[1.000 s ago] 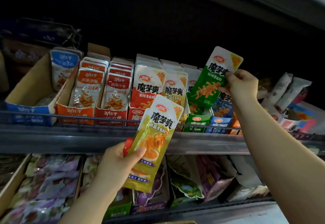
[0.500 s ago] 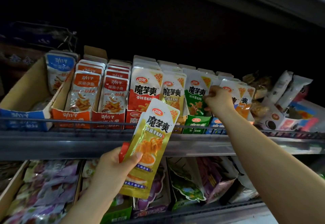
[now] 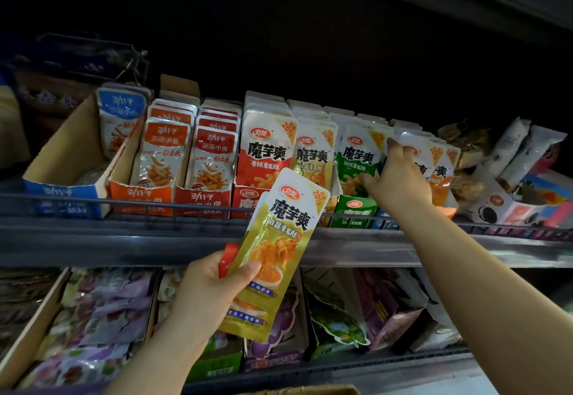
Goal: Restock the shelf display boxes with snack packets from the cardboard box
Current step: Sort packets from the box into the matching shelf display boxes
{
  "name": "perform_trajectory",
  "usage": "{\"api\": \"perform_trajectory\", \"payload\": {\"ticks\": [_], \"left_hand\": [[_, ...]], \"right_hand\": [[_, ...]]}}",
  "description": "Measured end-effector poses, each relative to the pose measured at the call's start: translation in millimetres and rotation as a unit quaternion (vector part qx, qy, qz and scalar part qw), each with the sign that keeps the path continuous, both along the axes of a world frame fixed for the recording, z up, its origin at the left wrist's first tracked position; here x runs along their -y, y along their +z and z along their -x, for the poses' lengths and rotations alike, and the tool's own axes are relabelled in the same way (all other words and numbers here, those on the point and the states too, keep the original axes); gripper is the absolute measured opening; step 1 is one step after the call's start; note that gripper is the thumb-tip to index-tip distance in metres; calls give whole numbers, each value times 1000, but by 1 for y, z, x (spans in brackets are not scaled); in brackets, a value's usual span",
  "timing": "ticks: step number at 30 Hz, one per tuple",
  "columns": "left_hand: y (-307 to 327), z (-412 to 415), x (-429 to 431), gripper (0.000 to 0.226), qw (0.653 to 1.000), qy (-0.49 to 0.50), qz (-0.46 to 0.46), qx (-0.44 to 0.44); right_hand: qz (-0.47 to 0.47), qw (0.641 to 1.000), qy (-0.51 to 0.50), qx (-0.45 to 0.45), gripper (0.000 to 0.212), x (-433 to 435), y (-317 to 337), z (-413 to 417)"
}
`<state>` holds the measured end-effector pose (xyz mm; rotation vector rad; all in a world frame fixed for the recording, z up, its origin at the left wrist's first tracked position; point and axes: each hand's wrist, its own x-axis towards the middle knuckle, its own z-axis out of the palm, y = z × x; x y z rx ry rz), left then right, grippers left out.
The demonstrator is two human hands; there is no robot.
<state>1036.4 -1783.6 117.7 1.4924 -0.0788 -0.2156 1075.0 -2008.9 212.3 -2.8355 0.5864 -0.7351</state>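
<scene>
I'm seating the green packet (image 3: pixel 356 159) in its green display box (image 3: pixel 353 215), my right hand (image 3: pixel 400 177) pinching its edge. My left hand (image 3: pixel 204 289), lower down, is gripping a yellow packet (image 3: pixel 279 255). Next, I judge, it's going into the yellow row (image 3: pixel 314 153) just left of my right hand.

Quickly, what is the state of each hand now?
Left hand: holding a flat yellow foil snack packet.
Right hand: touching the green foil snack packet; grip cannot be told.

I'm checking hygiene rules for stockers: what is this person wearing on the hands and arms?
Nothing visible. The left hand and right hand are bare: no gloves, rings, watch or bracelet show. The left forearm and right forearm are uncovered, with no sleeve in view.
</scene>
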Motion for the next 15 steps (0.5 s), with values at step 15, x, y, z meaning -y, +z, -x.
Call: {"api": "perform_trajectory", "payload": {"ticks": [15], "left_hand": [[4,30,-18,11,1000,24,20,-4]], "right_hand": [[-498,814,289,-80,10,-83,-41,65]]}}
